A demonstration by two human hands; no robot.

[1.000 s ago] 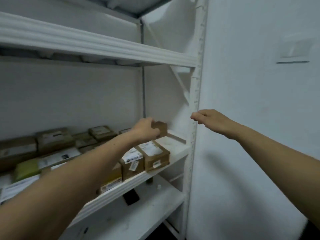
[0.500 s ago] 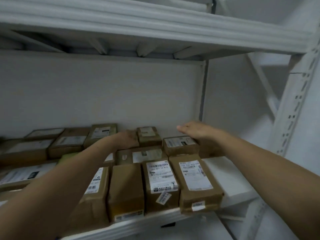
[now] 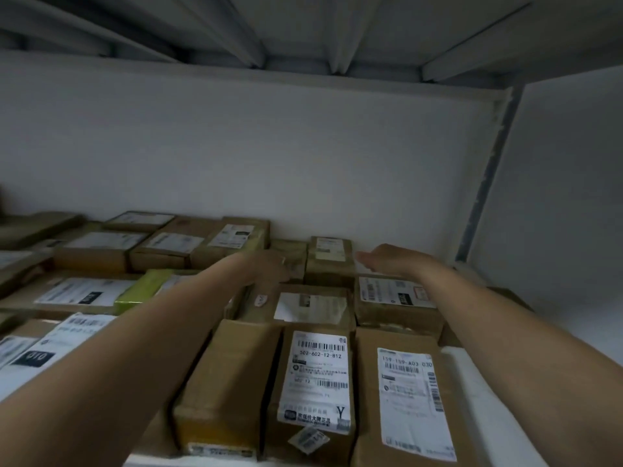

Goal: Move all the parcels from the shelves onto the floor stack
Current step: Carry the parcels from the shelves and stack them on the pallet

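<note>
— White wall at the back, and the ribbed underside of an upper shelf overhead. What sits on the shelf?

— Brown parcels, packed side by side in rows from the front edge to the wall. Most carry white labels. A green parcel lies left of the middle. None are on the floor; the floor is out of view.

— Where is the left hand?

— Stretched to the back rows, just left of a small back parcel that stands against the wall. It is blurred, so I cannot tell whether its fingers grip anything or only rest there.

— And the right hand?

— Level with it, just right of that same back parcel. Its fingers are straight and point left, their tips at the parcel's right edge, holding nothing. The wrist passes over a labelled parcel one row nearer.

— So the back parcel is between the hands?

— Yes, between them.
</note>
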